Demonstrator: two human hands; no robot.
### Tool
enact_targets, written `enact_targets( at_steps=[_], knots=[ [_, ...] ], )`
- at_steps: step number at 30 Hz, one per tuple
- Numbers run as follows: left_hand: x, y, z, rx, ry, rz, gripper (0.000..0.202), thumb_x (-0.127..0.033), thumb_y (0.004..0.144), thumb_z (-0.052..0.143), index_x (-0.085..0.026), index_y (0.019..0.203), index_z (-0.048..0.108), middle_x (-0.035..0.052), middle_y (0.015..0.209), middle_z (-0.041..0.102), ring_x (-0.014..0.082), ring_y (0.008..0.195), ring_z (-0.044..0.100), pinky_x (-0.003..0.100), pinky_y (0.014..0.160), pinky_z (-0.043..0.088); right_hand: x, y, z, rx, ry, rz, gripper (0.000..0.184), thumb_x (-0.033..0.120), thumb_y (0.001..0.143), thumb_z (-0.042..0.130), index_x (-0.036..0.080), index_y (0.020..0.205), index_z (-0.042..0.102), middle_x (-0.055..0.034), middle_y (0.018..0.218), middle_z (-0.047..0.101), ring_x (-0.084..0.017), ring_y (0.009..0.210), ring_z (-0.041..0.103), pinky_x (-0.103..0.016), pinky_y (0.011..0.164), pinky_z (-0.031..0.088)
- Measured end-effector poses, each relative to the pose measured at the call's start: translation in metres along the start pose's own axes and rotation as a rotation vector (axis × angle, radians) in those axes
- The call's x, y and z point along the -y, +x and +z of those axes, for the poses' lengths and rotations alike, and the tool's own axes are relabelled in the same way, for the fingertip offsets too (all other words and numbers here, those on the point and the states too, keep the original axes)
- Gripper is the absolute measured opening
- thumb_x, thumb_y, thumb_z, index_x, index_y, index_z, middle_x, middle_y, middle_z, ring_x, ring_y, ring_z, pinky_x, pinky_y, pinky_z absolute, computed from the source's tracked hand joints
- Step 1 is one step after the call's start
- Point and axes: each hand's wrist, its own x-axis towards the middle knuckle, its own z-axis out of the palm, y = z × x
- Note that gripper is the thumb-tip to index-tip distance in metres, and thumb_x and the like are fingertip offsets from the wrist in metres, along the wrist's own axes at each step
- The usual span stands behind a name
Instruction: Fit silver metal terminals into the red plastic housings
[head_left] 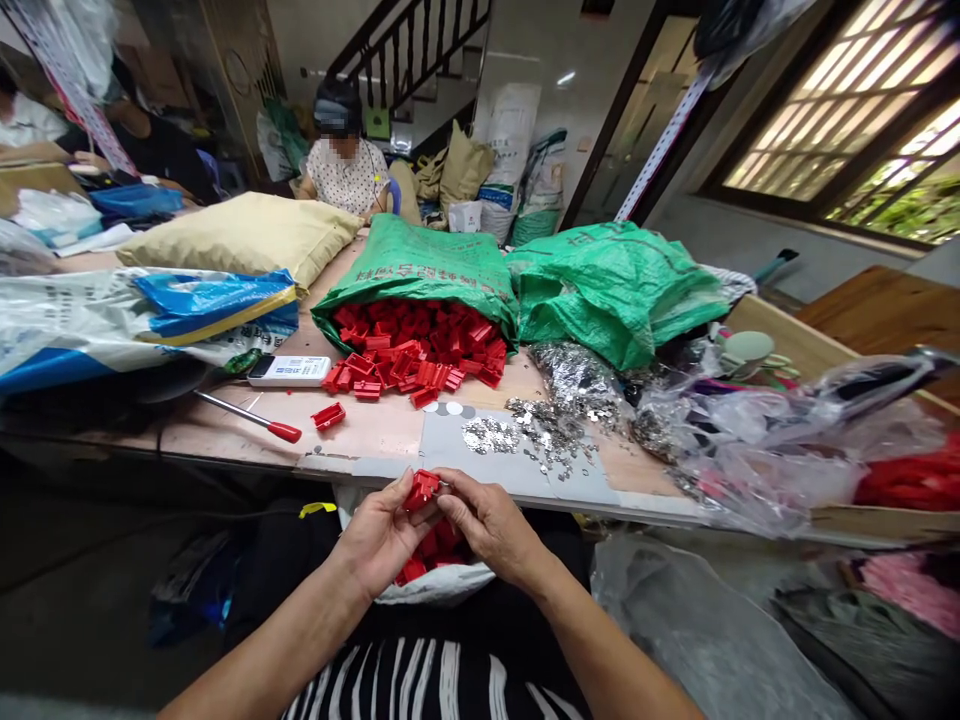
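My left hand (379, 540) pinches a small red plastic part (422, 490) between thumb and fingers, over my lap. From the other side my right hand (487, 515) has its thumb and fingers closed at the part's right edge. Whatever its fingertips grip is too small to name. Beneath both hands, an open white bag (442, 583) on my lap holds more red parts (442, 545). Just beyond, small flat silvery metal pieces (491, 435) lie scattered on a grey sheet (442, 450) at the table edge. One loose red part (328, 416) lies to the left.
A green sack (427, 255) spills red parts (412, 350) onto the table. Left of it are a red-tipped metal lever (262, 420) and a white box (291, 371). Another green sack (615, 285) and clear plastic bags (765, 440) lie right. A person (349, 170) sits opposite.
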Motion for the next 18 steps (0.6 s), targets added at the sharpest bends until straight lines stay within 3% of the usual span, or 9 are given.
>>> enact_targets(
  at_steps=[7, 13, 18],
  knots=[
    [0.006, 0.002, -0.001, -0.033, 0.003, 0.039, 0.022, -0.012, 0.090, 0.048, -0.006, 0.078, 0.066, 0.0116, 0.079, 0.072, 0.0177, 0.071, 0.070, 0.033, 0.078, 0.058, -0.005, -0.001, 0.007, -0.097, -0.141, -0.020, 0.030, 0.033, 0.097, 0.040, 0.024, 0.119, 0.058, -0.0045, 0.105, 0.069, -0.018, 0.089, 0.065, -0.025, 0.077, 0.044],
    [0.011, 0.005, -0.002, -0.005, 0.043, 0.036, 0.018, -0.012, 0.088, 0.051, -0.006, 0.079, 0.066, 0.0135, 0.084, 0.072, 0.0219, 0.081, 0.071, 0.037, 0.086, 0.056, -0.009, 0.002, 0.009, -0.154, 0.076, 0.041, 0.036, 0.037, 0.099, 0.033, 0.021, 0.097, 0.065, -0.0010, 0.078, 0.066, -0.012, 0.067, 0.057, -0.021, 0.065, 0.042],
    [0.013, 0.008, -0.005, -0.025, 0.042, 0.037, 0.018, -0.014, 0.089, 0.051, -0.008, 0.078, 0.064, 0.0111, 0.080, 0.071, 0.0179, 0.073, 0.070, 0.032, 0.078, 0.057, -0.009, 0.001, 0.008, -0.079, 0.148, 0.091, 0.028, 0.041, 0.094, 0.045, 0.021, 0.104, 0.062, 0.0006, 0.081, 0.065, -0.012, 0.069, 0.056, -0.020, 0.064, 0.040]
  ],
)
